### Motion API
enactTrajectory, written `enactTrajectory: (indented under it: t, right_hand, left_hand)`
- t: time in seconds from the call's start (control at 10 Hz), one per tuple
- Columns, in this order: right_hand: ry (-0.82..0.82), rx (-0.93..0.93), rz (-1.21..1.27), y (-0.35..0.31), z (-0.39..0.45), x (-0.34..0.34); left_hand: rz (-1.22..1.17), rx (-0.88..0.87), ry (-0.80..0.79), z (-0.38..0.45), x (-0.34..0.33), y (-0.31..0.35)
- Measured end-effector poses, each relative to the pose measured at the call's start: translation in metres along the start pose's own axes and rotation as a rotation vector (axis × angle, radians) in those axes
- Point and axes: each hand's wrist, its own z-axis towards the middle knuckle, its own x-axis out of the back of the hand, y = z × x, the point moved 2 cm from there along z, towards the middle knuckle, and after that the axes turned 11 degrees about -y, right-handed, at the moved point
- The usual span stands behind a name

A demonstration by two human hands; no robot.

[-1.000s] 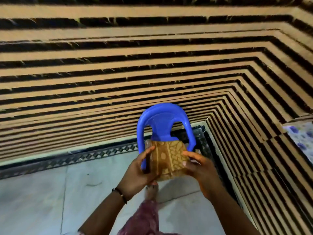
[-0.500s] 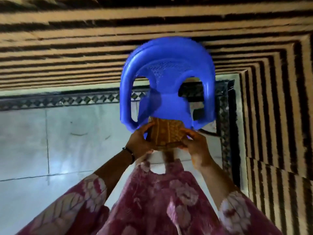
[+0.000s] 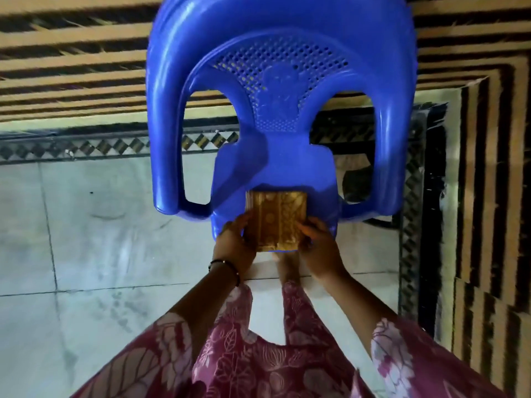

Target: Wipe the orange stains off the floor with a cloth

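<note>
Folded brown cloth [image 3: 276,221] lies on the blue chair [image 3: 275,116] seat front; left hand [image 3: 234,239] and right hand [image 3: 317,242] pinch its side edges.

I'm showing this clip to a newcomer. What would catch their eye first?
The big blue plastic armchair fills the upper middle, against a bold brown-and-black striped wall. At its seat's front edge lies a folded golden-brown patterned cloth, with the left hand and right hand at its sides, above the pale tiled floor.
</note>
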Motion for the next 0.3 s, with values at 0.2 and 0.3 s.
enactTrajectory:
  t: [0.2, 0.3]
  right_hand:
    - [0.019, 0.003, -0.193, 0.019, -0.009, -0.009]
    - [0.151, -0.01, -0.093, 0.005, -0.022, -0.001]
  left_hand:
    - [0.109, 0.033, -0.062, -0.014, -0.005, -0.007]
    - [0.038, 0.076, -0.049, -0.032, 0.007, 0.0]
